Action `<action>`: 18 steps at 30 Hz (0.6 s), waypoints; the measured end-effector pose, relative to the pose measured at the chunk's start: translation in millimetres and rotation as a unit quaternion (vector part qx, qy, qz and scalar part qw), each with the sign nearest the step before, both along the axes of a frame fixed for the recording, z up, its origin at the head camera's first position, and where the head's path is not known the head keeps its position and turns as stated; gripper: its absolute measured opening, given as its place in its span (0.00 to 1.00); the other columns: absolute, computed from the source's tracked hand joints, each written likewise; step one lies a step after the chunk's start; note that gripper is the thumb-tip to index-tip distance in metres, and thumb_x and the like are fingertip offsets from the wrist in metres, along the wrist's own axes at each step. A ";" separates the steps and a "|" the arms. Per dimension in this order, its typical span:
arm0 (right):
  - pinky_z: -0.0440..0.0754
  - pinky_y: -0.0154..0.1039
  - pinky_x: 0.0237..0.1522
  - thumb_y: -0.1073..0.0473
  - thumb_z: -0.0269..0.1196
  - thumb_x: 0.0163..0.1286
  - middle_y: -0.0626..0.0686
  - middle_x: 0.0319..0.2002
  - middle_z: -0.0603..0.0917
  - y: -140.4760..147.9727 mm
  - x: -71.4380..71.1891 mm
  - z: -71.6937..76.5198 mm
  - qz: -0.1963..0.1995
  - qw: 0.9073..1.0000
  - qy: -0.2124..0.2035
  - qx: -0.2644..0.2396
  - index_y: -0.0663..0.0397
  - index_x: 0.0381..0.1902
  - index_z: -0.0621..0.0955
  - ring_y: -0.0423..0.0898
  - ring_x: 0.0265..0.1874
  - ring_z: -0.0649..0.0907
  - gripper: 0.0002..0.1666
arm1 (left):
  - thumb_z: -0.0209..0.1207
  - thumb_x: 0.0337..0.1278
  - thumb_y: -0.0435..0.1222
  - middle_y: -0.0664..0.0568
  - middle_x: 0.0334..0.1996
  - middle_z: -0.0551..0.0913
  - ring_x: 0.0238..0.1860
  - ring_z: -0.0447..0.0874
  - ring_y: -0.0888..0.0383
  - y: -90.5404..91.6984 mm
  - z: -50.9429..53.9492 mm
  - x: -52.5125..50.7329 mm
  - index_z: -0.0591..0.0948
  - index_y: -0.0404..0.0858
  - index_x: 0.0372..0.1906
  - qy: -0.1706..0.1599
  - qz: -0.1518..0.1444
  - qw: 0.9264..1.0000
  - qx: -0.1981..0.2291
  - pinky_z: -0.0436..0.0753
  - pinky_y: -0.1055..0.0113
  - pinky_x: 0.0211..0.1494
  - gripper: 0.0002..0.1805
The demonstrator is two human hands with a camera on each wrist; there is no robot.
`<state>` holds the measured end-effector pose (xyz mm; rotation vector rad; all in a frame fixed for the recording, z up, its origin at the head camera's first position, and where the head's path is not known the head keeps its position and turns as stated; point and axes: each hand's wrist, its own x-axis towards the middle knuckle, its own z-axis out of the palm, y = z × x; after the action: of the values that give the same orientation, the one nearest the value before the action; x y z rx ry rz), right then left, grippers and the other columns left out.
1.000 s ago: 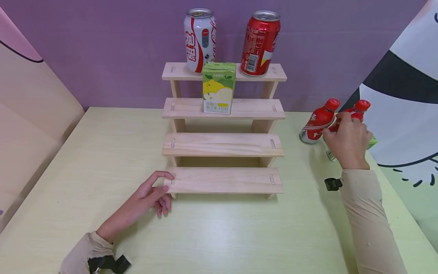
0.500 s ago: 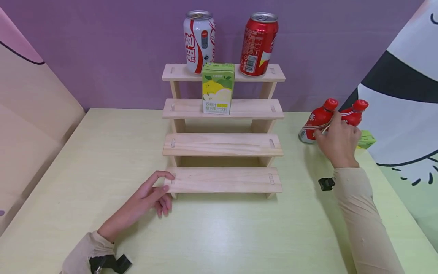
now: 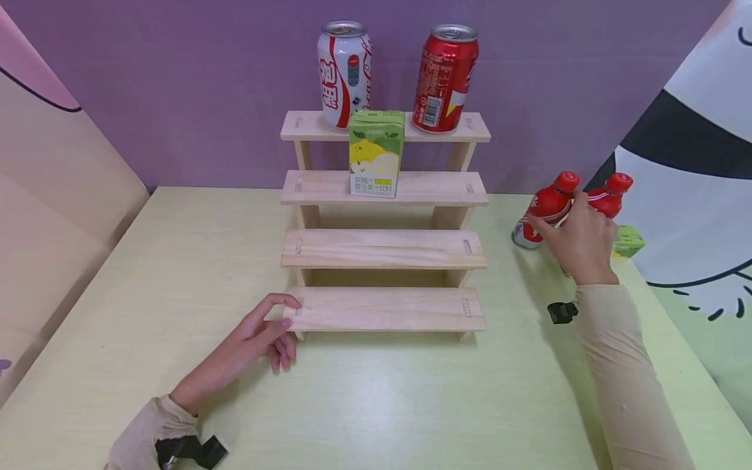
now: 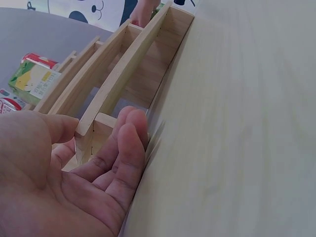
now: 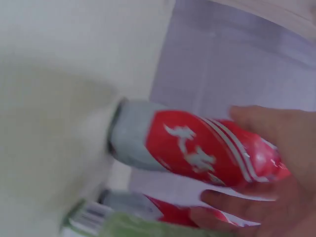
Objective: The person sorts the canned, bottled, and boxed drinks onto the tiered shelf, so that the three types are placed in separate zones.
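My left hand (image 3: 249, 339) pinches the left end of the lowest board of a four-step wooden display shelf (image 3: 384, 310), thumb and index finger at its corner. In the left wrist view the other fingers of that hand (image 4: 94, 187) curl beside the shelf's leg. At the right my right hand (image 3: 584, 245) is around a red drink bottle (image 3: 546, 205), thumb on one side and fingers on the other. The right wrist view shows this bottle (image 5: 197, 145) upright on the table, slightly blurred. A second red bottle (image 3: 608, 199) stands just right, partly hidden by the hand.
A green juice box (image 3: 628, 241) sits behind the right hand. Another green juice box (image 3: 376, 156) stands on the shelf's second step from the top. The top step bears a white can (image 3: 343, 75) and a red can (image 3: 446, 78). A purple backdrop (image 3: 223, 91) rises behind.
My right hand has shifted left from between the two bottles, its thumb spreading across the left bottle. The green box beside it shows more. My left hand stays on the shelf.
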<state>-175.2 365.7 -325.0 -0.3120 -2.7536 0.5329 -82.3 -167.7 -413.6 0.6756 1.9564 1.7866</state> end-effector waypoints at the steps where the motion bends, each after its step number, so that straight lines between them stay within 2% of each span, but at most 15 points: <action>1: 0.62 0.72 0.53 0.45 0.67 0.66 0.71 0.42 0.77 2.2 1.9 2.3 0.005 1.000 -0.007 0.003 0.69 0.63 0.65 0.67 0.43 0.75 0.42 | 0.43 0.81 0.38 0.33 0.26 0.81 0.24 0.82 0.44 -0.4 -0.1 0.0 0.61 0.41 0.65 0.000 0.000 1.000 0.001 0.85 0.56 0.26 0.16; 6: 0.60 0.73 0.48 0.47 0.69 0.64 0.71 0.41 0.79 18.6 15.8 17.0 0.029 0.998 -0.062 0.011 0.69 0.52 0.74 0.69 0.44 0.74 0.33 | 0.43 0.80 0.38 0.33 0.26 0.81 0.23 0.82 0.44 -0.3 0.1 0.8 0.61 0.40 0.65 0.000 -0.001 1.000 0.004 0.85 0.55 0.25 0.16; 10: 0.57 0.80 0.50 0.49 0.71 0.62 0.71 0.44 0.78 30.3 23.9 23.8 0.035 0.993 -0.112 0.012 0.68 0.55 0.73 0.72 0.48 0.70 0.35 | 0.44 0.80 0.39 0.34 0.26 0.81 0.24 0.82 0.43 0.1 1.1 0.6 0.62 0.42 0.65 -0.003 0.000 1.000 0.000 0.85 0.55 0.26 0.16; 14: 0.47 0.90 0.47 0.56 0.71 0.59 0.74 0.51 0.72 38.0 27.0 26.3 0.029 0.989 -0.147 0.002 0.68 0.58 0.72 0.77 0.54 0.64 0.35 | 0.44 0.80 0.40 0.34 0.26 0.81 0.24 0.82 0.44 0.5 1.2 -0.1 0.62 0.42 0.65 -0.001 0.001 1.000 -0.005 0.85 0.55 0.26 0.16; 16: 0.49 0.90 0.46 0.59 0.70 0.58 0.75 0.53 0.70 40.3 28.3 27.3 0.025 0.988 -0.155 0.002 0.68 0.59 0.72 0.78 0.54 0.62 0.34 | 0.43 0.80 0.39 0.34 0.26 0.81 0.23 0.82 0.44 0.5 1.0 -0.1 0.62 0.41 0.65 0.002 0.001 1.000 -0.005 0.85 0.56 0.26 0.16; 18: 0.60 0.87 0.46 0.62 0.69 0.58 0.76 0.53 0.69 42.5 29.8 28.3 0.029 0.987 -0.156 0.006 0.69 0.58 0.72 0.77 0.53 0.63 0.32 | 0.43 0.80 0.38 0.33 0.26 0.81 0.23 0.82 0.45 0.3 0.5 0.1 0.62 0.41 0.65 0.003 0.002 1.000 -0.004 0.85 0.56 0.26 0.16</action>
<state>-145.4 408.2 -296.7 -0.3384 -3.0747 0.5198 -82.2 -167.4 -413.0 0.6757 1.9682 1.7799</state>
